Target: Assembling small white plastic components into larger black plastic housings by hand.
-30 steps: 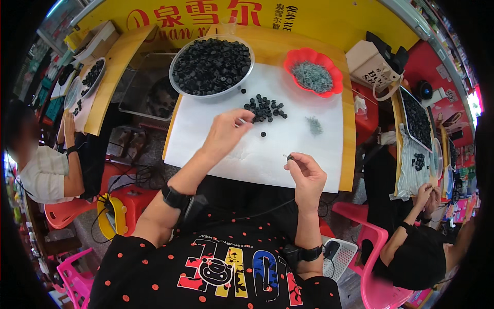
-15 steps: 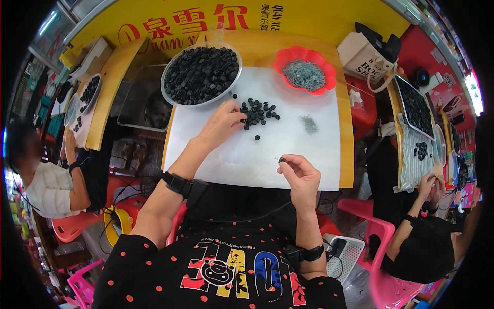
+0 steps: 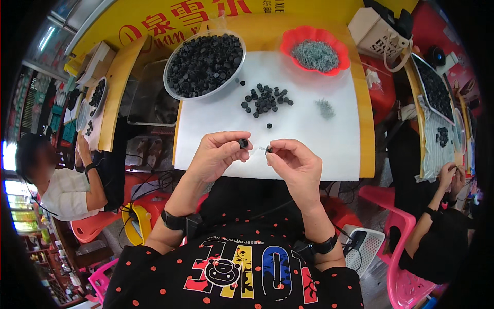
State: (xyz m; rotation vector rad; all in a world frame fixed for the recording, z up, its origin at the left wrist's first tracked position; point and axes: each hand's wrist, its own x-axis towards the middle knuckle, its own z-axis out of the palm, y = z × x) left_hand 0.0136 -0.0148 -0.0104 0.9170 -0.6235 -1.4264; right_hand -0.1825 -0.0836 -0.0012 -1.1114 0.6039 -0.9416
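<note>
Between thumb and forefinger, my left hand (image 3: 218, 154) pinches a small round black plastic piece (image 3: 243, 143), its hollow side showing. Close by on the right, my right hand (image 3: 296, 159) is closed on another small black piece (image 3: 268, 149). A thin silvery screw or pin sticks out of it toward the left hand; its exact kind is too small to tell. Both hands are above the near edge of the white sheet (image 3: 216, 123), apart from each other. Beyond them lies a loose pile of similar black pieces (image 3: 266, 99), with one single piece (image 3: 269, 125) nearer to me.
A clear tub (image 3: 170, 85) heaped with black pieces stands at the back left. At the back right is a red scalloped bowl (image 3: 343, 49) of thin metal pieces, with a small heap of them (image 3: 324, 108) in front. People work at tables (image 3: 110, 113) on both sides.
My left hand has come back from the pile with a black piece and is now near my right hand. The right hand has shifted slightly left and up. The view has tilted a little.
</note>
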